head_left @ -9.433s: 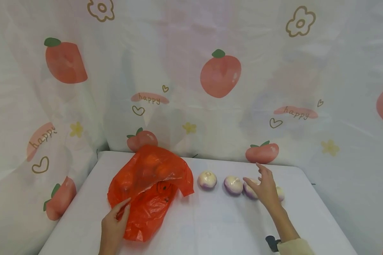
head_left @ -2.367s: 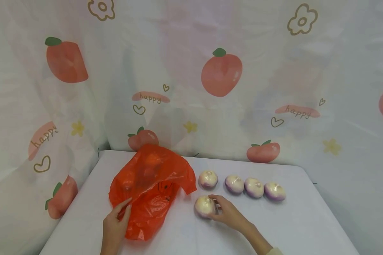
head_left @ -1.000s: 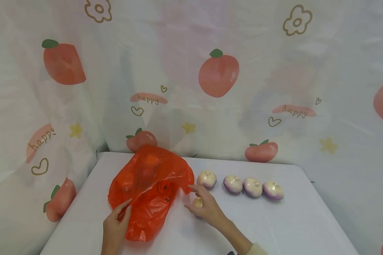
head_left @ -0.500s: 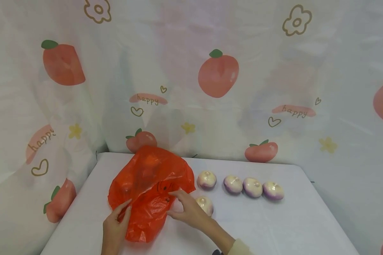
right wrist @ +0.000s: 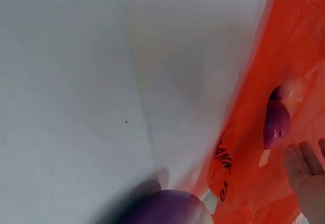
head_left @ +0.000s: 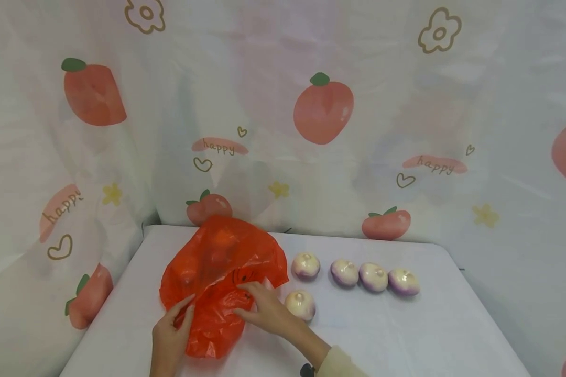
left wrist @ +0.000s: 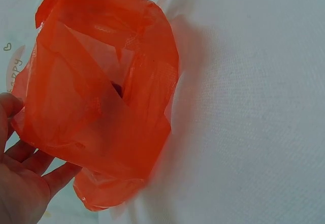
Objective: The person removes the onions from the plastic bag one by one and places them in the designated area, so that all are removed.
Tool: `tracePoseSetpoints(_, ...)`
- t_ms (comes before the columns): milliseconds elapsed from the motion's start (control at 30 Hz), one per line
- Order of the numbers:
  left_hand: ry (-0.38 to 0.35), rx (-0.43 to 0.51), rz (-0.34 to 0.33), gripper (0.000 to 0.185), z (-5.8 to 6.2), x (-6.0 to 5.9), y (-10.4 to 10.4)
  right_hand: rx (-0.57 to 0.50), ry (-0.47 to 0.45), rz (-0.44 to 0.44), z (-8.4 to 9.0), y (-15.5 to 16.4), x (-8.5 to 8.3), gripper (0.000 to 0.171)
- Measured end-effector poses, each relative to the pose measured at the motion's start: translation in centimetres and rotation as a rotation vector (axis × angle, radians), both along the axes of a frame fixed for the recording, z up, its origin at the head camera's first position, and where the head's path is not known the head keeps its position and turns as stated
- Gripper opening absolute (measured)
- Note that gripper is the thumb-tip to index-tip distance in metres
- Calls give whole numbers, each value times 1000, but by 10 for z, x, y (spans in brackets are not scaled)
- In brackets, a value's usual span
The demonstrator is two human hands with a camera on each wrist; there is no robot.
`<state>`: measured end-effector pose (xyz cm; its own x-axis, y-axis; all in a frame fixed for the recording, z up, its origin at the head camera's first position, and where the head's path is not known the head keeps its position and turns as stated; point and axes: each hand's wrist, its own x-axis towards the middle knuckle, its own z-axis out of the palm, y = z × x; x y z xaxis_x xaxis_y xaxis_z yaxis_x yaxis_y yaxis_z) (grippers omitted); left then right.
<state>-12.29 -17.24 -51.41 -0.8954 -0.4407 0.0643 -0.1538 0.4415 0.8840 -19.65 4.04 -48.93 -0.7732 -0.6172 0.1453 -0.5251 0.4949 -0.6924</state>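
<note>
A thin red plastic bag [head_left: 221, 262] lies at the left, its mouth facing right and toward me. My left hand [head_left: 171, 327] pinches the near left edge of the mouth; in the left wrist view the thumb and fingers lie along the plastic. My right hand [head_left: 270, 310] reaches over the mouth, thumb and index finger apart, holding nothing. In the right wrist view its fingers are straight, just beside a purple onion [right wrist: 277, 125] showing inside the bag. A white-and-purple onion [head_left: 300, 306] sits on the table right behind that hand.
Several more white-and-purple onions stand in a loose row toward the back: one onion [head_left: 305, 265] beside the bag and others [head_left: 374, 277] farther right. They rest on a white table [head_left: 382, 340] with a printed curtain [head_left: 264, 173] behind it.
My right hand has let go of the near onion, which it held earlier, and has moved left to the bag's mouth. The onion stays in place. My left hand keeps its pinch.
</note>
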Motion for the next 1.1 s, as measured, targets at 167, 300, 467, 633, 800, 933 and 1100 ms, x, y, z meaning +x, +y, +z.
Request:
tracePoseSetpoints(167,26,-13,2,35,-1,-1,0,25,-9,-9,-1,-5,-4,58)
tracePoseSetpoints(300,35,-21,5,35,-1,-1,0,50,-1,-24,-1,-12,-8,58)
tracePoseSetpoints(467,33,-18,8,35,-1,-2,-1,45,-48,-38,-3,-21,-13,56)
tracePoseSetpoints(633,30,-13,8,34,-1,-1,-1,-1,-121,-47,-9,-29,-18,56)
tracePoseSetpoints(800,28,-4,5,33,-1,-1,-2,-45,-80,-12,-10,-39,-23,57)
tracePoseSetpoints(933,31,2,7,28,-1,-2,-2,-83,-14,19,-11,-49,-29,65)
tracePoseSetpoints(1100,43,-16,11,26,-1,-2,-3,-157,19,41,-13,-60,-35,66)
